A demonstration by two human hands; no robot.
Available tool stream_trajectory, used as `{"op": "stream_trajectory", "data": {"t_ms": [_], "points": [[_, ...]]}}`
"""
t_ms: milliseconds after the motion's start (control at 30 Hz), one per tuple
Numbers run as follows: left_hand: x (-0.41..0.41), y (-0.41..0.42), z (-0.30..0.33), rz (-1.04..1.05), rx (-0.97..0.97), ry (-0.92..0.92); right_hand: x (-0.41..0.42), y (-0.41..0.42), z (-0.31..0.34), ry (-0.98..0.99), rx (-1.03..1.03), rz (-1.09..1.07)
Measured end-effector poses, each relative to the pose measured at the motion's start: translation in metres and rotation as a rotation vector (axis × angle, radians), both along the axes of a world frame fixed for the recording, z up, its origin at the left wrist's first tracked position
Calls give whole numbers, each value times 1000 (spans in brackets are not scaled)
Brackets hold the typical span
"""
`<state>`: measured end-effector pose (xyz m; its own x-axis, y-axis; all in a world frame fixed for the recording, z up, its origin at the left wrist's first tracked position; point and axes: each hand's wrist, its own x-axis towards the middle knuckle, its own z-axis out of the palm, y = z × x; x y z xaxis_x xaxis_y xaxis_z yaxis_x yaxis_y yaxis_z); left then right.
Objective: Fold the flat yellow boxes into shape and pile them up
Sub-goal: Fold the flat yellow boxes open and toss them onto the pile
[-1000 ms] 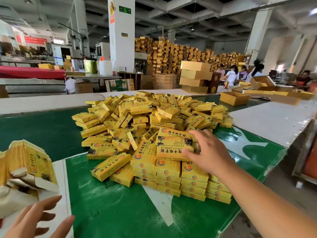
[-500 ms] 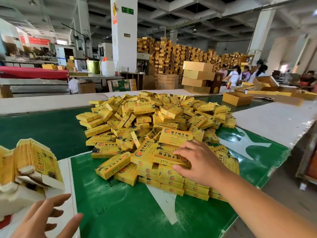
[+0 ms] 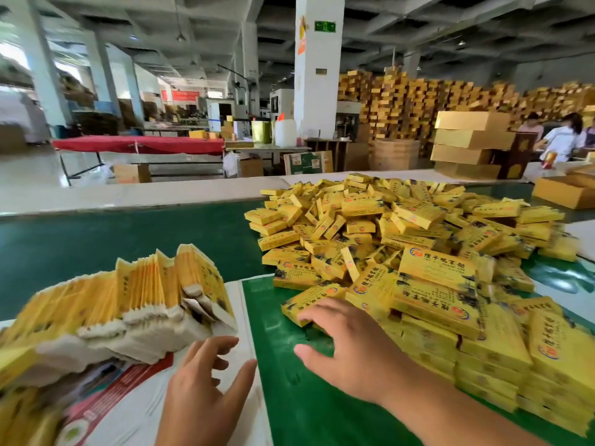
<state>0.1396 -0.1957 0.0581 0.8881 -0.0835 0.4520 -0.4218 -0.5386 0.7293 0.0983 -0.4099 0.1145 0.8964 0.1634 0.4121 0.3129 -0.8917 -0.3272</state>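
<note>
A leaning stack of flat yellow box blanks [image 3: 128, 310] lies at the left, its white flaps facing me. My left hand [image 3: 203, 391] hovers just right of and below that stack, fingers spread and holding nothing. A big heap of folded yellow boxes [image 3: 402, 233] covers the green table [image 3: 96, 239], with neat rows of stacked boxes [image 3: 483, 355] at the near right. My right hand [image 3: 351, 342] is open with fingers spread above the green surface, its fingertips by a folded box [image 3: 309, 299] at the heap's near-left corner.
A white and red printed sheet [image 3: 128, 391] lies under the blanks. Larger gold cartons [image 3: 470, 140] and an open carton [image 3: 563, 191] stand at the far right, people [image 3: 563, 136] work behind them, and a white pillar [image 3: 317, 69] rises beyond the table.
My right hand has left the top of the stacked rows and swung left and down toward the flat blanks. The view has turned left. My left hand has come closer to the blanks.
</note>
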Motion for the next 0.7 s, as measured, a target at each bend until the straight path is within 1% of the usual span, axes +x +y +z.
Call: {"op": "stream_trajectory", "data": {"t_ms": [167,267,333,400,533,700], "points": [[4,6,0,102,-82,13,66,58,-34,119,11,-32],[7,11,3,166,-185,-43,97,82,-39,182,52,-18],[8,13,4,189,-203,-88,113,94,-38,246,122,-2],[7,14,4,186,-199,-119,123,100,-40,273,136,21],[8,16,4,175,-199,-139,124,101,-50,161,78,61],[8,15,6,177,-191,-108,119,91,-57,-78,74,-48]]}}
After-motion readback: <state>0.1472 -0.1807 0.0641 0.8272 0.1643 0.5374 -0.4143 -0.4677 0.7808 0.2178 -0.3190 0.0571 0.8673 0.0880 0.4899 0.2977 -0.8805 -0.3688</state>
